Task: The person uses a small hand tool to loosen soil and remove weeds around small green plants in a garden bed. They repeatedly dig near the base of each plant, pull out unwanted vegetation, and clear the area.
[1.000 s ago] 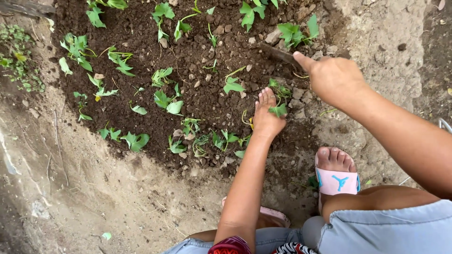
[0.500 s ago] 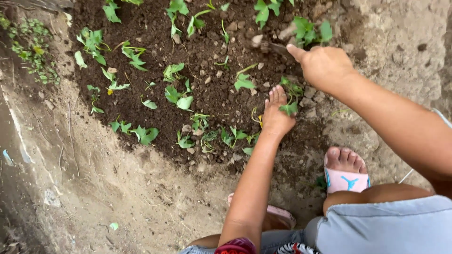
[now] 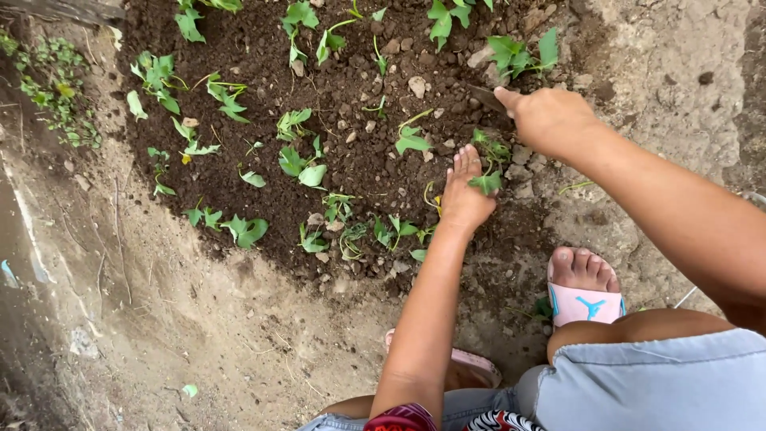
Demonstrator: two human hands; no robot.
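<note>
Left hand (image 3: pixel 465 194) lying flat, fingers open, pressing soil beside seedling (image 3: pixel 486 183). Right hand (image 3: pixel 550 118) gripping a dark tool (image 3: pixel 485 97). Judgement: firm soil gently, sparing the stem.

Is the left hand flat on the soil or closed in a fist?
Flat. The left hand lies palm down on the soil, fingers straight, beside a seedling.

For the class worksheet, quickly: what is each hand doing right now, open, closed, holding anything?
Left hand: open, fingers flat on the dark soil, pressing by a small green seedling.
Right hand: closed around a thin dark stick-like tool; what kind cannot be told.
</note>
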